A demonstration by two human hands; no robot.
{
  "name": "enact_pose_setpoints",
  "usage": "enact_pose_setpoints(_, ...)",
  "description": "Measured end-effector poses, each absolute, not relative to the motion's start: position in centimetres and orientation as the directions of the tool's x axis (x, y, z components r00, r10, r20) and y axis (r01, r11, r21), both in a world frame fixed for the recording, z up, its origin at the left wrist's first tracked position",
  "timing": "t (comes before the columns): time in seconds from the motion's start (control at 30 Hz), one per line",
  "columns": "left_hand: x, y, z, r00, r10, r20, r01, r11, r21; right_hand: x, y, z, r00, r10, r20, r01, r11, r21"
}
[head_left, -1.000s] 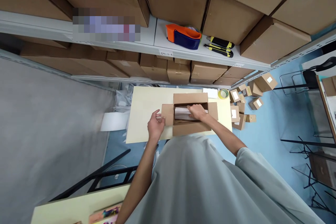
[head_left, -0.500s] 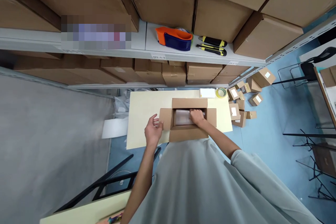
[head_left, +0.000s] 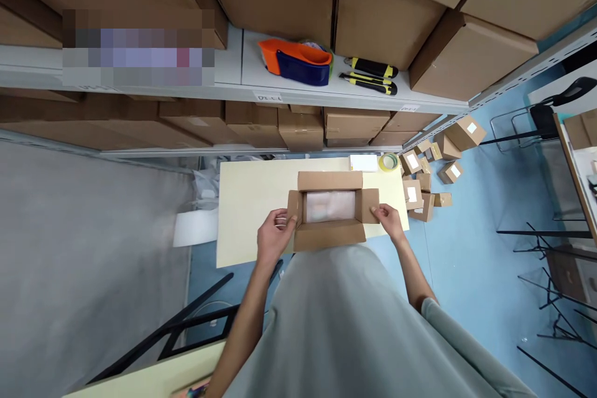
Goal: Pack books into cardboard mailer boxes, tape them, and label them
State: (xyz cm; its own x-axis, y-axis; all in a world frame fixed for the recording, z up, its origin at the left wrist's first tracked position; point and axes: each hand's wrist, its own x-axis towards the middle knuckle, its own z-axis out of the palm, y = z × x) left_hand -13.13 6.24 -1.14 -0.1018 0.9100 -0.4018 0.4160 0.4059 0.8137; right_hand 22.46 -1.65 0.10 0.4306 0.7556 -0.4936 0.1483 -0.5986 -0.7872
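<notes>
An opened cardboard box (head_left: 329,236) sits at the near edge of a pale yellow table (head_left: 256,199), its flaps spread outward. Inside lies a whitish, translucent plastic-wrapped item (head_left: 330,206); what it wraps is too unclear to name. My left hand (head_left: 274,236) pinches the box's left flap between thumb and fingers. On the opposite side, the fingers of my right hand (head_left: 388,220) are closed on the right flap.
A white box (head_left: 363,163) and a roll of tape (head_left: 388,162) lie at the table's back right. Above, a shelf (head_left: 186,94) holds cartons, an orange-and-blue tape dispenser (head_left: 298,63) and utility knives (head_left: 370,74). Small cartons (head_left: 422,205) cover floor at right.
My right hand has come out of the box and moved right onto the right flap. My left hand now grips the left flap, which is tilted up more.
</notes>
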Motion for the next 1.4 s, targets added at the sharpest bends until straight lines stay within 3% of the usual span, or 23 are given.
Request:
enact_pose_setpoints(0.1,-12.2,6.0,-0.5,0.033,0.937,-0.348,0.433,0.301,0.85,20.7,-1.5,0.1,0.369,0.834,-0.411,0.193,-0.501,-0.844)
enact_pose_setpoints(0.2,-12.1,5.7,-0.3,0.237,0.935,-0.264,0.538,0.1,0.837,19.8,-1.9,0.3,0.2,0.905,-0.375,0.386,-0.424,-0.819)
enact_pose_setpoints(0.37,-14.3,5.0,-0.6,0.458,0.841,-0.287,0.668,-0.113,0.736,20.7,-3.8,0.5,-0.053,0.904,-0.424,0.793,-0.22,-0.569)
enact_pose_setpoints(0.5,-16.1,4.1,-0.8,0.544,0.766,-0.342,0.675,-0.158,0.721,21.7,-4.6,0.7,-0.146,0.874,-0.463,0.893,-0.086,-0.443)
enact_pose_setpoints(0.6,-16.5,3.8,-1.0,0.555,0.749,-0.361,0.663,-0.136,0.736,22.1,-4.4,0.9,-0.141,0.874,-0.465,0.887,-0.097,-0.451)
enact_pose_setpoints(0.77,-16.2,4.7,-1.5,0.46,0.793,-0.399,0.638,0.018,0.77,22.4,-3.1,1.1,-0.087,0.89,-0.447,0.775,-0.222,-0.592)
enact_pose_setpoints(0.97,-14.4,7.6,-4.1,0.23,0.918,-0.322,0.63,0.111,0.769,21.6,0.1,-1.8,0.216,0.891,-0.399,0.653,-0.436,-0.62)
enact_pose_setpoints(1.03,-13.5,8.8,-5.1,0.178,0.937,-0.299,0.588,0.142,0.796,21.5,1.5,-3.0,0.263,0.883,-0.39,0.559,-0.468,-0.685)
enact_pose_setpoints(1.2,-11.6,12.0,-5.7,0.235,0.949,-0.211,0.477,0.077,0.875,21.4,4.3,-3.8,0.18,0.947,-0.265,0.404,-0.316,-0.858)
enact_pose_setpoints(1.4,-12.2,11.6,-3.0,0.318,0.929,-0.189,0.494,0.008,0.87,20.5,3.2,-1.6,0.207,0.963,-0.173,0.357,-0.239,-0.903)
